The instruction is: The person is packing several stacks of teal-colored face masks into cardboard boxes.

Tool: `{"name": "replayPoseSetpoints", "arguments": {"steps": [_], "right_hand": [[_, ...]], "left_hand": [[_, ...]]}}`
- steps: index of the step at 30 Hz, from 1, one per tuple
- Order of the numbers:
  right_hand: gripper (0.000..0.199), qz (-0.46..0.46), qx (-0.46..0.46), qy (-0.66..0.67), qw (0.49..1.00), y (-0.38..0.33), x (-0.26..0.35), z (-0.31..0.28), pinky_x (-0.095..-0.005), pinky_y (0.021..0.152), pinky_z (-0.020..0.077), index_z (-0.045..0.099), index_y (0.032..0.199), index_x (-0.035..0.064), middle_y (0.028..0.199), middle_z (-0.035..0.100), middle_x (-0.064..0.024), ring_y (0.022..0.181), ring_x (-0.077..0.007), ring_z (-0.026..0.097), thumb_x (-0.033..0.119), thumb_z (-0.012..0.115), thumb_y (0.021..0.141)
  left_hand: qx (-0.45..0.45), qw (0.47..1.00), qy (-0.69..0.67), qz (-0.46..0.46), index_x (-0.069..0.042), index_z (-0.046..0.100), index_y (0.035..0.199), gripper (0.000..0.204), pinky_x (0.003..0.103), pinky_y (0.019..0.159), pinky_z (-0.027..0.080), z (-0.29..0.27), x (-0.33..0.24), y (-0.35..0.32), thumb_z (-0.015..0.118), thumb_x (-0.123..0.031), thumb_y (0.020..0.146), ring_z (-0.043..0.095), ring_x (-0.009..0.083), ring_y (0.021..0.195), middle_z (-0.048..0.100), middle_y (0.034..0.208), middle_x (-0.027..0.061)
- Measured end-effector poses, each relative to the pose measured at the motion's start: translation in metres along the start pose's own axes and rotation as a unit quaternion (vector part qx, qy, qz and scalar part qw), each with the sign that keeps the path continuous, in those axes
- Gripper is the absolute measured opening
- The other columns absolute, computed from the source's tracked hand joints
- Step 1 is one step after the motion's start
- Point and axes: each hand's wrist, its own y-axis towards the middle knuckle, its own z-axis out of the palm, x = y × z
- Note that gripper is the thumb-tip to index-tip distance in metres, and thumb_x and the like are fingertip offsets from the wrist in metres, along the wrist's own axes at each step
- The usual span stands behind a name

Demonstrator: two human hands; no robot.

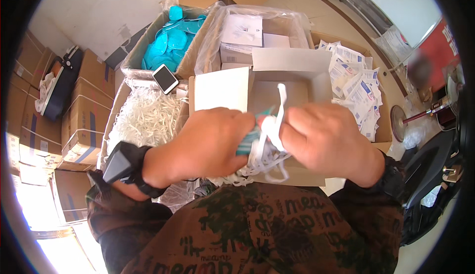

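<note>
My left hand (210,138) is closed around flat teal pieces (244,147), mostly hidden by its fingers. Pinched in my right hand (326,138) is a bunch of white elastic straps (269,138), with one end sticking up and loops hanging below. The hands almost meet, and the straps lie against the teal pieces. Whether the two are joined cannot be made out. Just beyond my hands stands an open white carton (222,90) with its flaps raised.
At left, one box holds loose white straps (146,113); another behind it holds teal pieces (168,46). A phone (165,79) rests on their edges. White packets (354,83) fill a box at right. Behind the carton, a plastic-lined box holds smaller boxes (242,29). Sealed cartons (89,111) stand far left.
</note>
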Motion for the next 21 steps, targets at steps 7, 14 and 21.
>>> {"name": "replayPoseSetpoints", "arguments": {"steps": [7,14,21], "right_hand": [[0.013,-0.117,0.227,0.193,0.947,-0.036,0.027,-0.058,-0.0266,0.041,0.0423,0.050,0.076,0.0099,0.065,0.045,-0.0002,0.053,-0.0126,0.055,0.018,0.057,0.082],[0.012,-0.049,0.233,0.309,0.921,-0.056,0.015,-0.057,-0.0287,0.042,0.0429,0.050,0.079,0.0117,0.066,0.047,-0.0006,0.056,-0.0150,0.058,0.018,0.060,0.080],[0.016,0.057,0.258,0.325,0.908,-0.071,-0.003,-0.055,-0.0332,0.046,0.0430,0.053,0.083,0.0147,0.069,0.051,-0.0006,0.061,-0.0196,0.059,0.023,0.067,0.082]], "left_hand": [[0.004,0.968,0.044,0.247,-0.012,0.043,0.070,0.016,0.025,0.045,0.035,-0.019,-0.046,-0.048,0.058,-0.017,0.068,0.045,0.0121,0.058,0.038,0.064,-0.0006],[0.045,0.969,0.034,0.242,-0.012,0.043,0.070,0.017,0.026,0.044,0.036,-0.036,-0.041,-0.055,0.060,-0.017,0.067,0.046,0.0122,0.057,0.038,0.064,-0.0003],[0.055,0.979,0.113,0.163,-0.013,0.045,0.071,0.017,0.028,0.043,0.039,-0.052,-0.026,-0.053,0.061,-0.017,0.066,0.049,0.0143,0.056,0.039,0.064,0.0006]]}}
